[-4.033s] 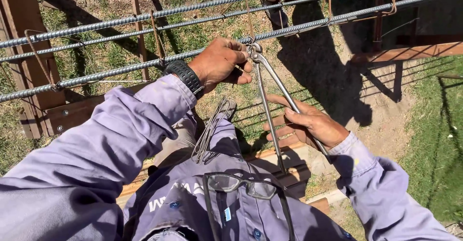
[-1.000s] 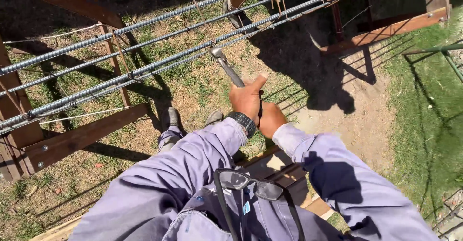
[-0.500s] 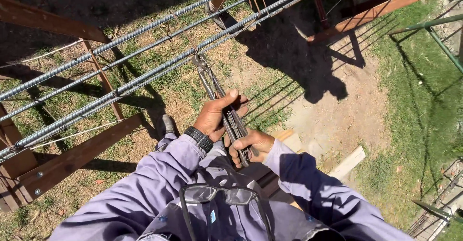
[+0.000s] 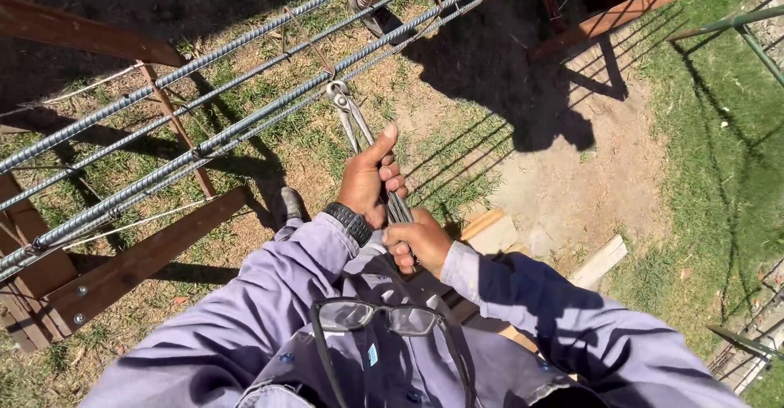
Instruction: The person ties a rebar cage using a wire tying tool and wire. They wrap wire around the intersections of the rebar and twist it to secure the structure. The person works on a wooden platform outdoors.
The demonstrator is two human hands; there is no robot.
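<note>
Both hands, left hand (image 4: 365, 183) above right hand (image 4: 416, 242), grip long steel pincers (image 4: 363, 142) biting the ribbed grey rebar (image 4: 245, 126) (keep the handles squeezed).

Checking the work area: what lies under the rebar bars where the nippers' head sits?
Under the rebar bars: dry grass and dirt, a boot toe. Both hands, left hand and right hand, cover the nippers handles; any tie wire is indiscernible.
</note>
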